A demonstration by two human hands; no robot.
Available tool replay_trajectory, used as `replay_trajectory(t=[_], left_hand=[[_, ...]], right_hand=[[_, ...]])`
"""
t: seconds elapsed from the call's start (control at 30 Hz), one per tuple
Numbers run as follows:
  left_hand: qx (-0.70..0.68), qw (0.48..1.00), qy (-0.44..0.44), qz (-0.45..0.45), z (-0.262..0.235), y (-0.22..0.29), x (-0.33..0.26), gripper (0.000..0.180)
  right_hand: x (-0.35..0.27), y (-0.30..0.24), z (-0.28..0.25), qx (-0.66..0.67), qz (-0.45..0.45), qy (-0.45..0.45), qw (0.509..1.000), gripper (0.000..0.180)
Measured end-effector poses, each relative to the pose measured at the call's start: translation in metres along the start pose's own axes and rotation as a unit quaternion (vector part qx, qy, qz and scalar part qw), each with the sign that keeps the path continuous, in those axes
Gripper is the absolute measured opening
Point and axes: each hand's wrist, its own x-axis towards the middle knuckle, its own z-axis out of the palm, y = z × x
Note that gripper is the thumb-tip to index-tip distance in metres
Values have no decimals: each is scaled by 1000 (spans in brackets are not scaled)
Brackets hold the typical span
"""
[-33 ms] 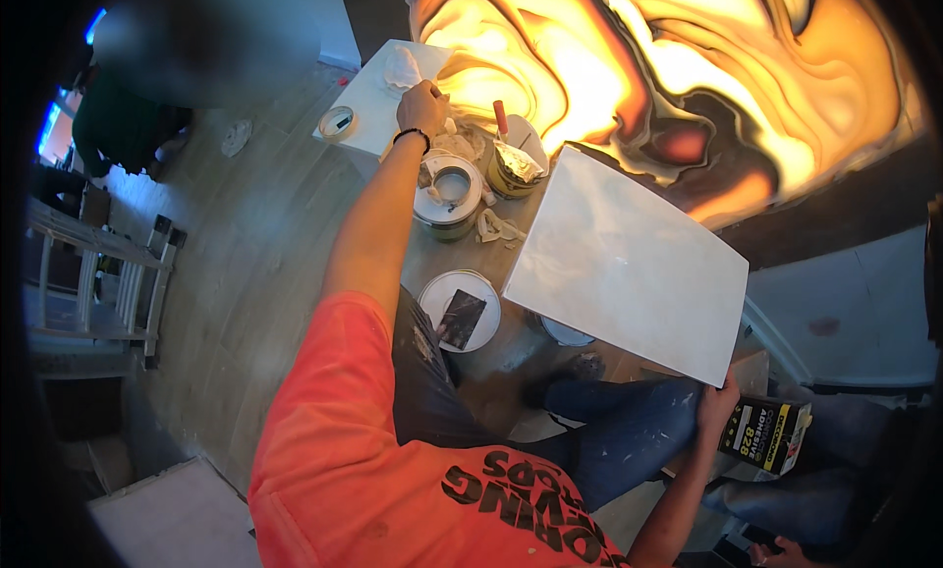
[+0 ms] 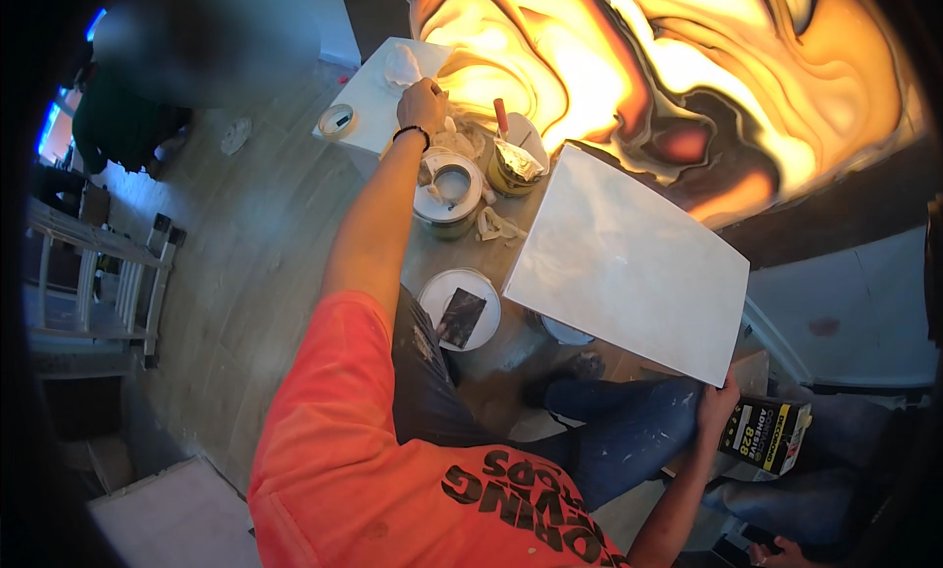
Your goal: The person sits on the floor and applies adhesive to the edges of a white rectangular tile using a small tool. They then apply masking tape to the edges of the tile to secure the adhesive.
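Observation:
My left hand [image 2: 422, 107] is stretched far forward, its fingers bent closed near the edge of a white box-like surface [image 2: 368, 92]; whatever they hold is too small to make out. A crumpled white cloth or paper [image 2: 402, 67] lies just beyond it. Below the wrist stand an open round can [image 2: 450, 210] with a ring-shaped rim and a yellowish tin [image 2: 513, 180]. A red-handled tool [image 2: 501, 116] stands up beside the tin. My right hand [image 2: 720, 406] is closed on the near right corner of a large white marbled panel [image 2: 629, 259], which lies tilted before my knees.
A white bucket lid [image 2: 432, 293] bears a dark flat piece [image 2: 462, 318]. A roll of tape [image 2: 338, 122] lies on the white surface. Ahead glows a backlit marbled panel [image 2: 550, 57]. A ladder [image 2: 108, 273] and another person [image 2: 128, 126] are at left, a black-yellow box [image 2: 761, 432] at right.

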Motion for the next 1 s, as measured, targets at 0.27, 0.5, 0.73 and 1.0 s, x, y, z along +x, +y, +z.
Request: replay_trajectory(t=[0.27, 0.5, 0.73, 1.0], left_hand=[[107, 994, -4, 39, 5, 1, 9, 34], [131, 991, 0, 38, 0, -9, 15, 18], [169, 982, 30, 80, 8, -20, 15, 35], [143, 982, 28, 119, 15, -35, 30, 39]], right_hand=[[6, 7, 4, -48, 37, -4, 998, 36], [7, 7, 2, -30, 23, -16, 999, 37], [9, 16, -1, -48, 23, -26, 998, 43], [9, 9, 3, -40, 15, -20, 999, 42]])
